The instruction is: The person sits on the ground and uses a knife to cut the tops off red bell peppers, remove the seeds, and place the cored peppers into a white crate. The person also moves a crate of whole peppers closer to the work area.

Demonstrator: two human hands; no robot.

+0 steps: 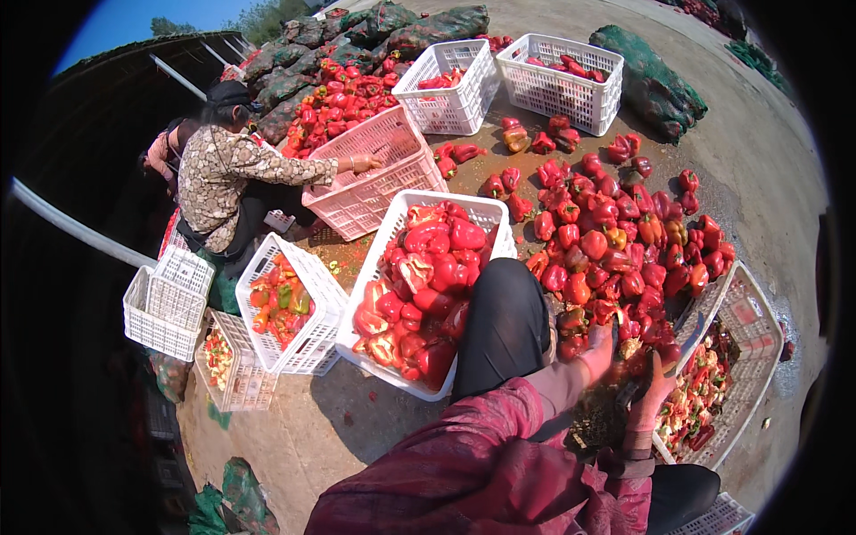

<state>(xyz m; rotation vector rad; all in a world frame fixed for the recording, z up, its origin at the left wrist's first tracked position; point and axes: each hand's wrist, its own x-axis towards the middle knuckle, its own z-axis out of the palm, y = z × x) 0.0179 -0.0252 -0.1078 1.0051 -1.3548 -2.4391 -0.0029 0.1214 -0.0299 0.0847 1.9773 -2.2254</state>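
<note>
In front of me, a large heap of red bell peppers (pixel 622 241) lies on the wet concrete. My left hand (pixel 597 354) is at the heap's near edge, gripping a bell pepper (pixel 604 311); its fingers are partly hidden. Close beside those fingers is a pale seed core (pixel 629 348). My right hand (pixel 654 394) is closed around what looks like a knife (pixel 693 334), its blade slanting up and away. A red pepper (pixel 669 353) sits by the right thumb. To the right, a white crate (pixel 752 334) contains cores and scraps.
Left of my knee, a white crate (pixel 428 195) holds opened red peppers. A co-worker (pixel 224 167) sits further left, one hand at a pink crate (pixel 374 180). More white crates (pixel 294 301) stand around them. Filled mesh sacks (pixel 649 80) lie behind.
</note>
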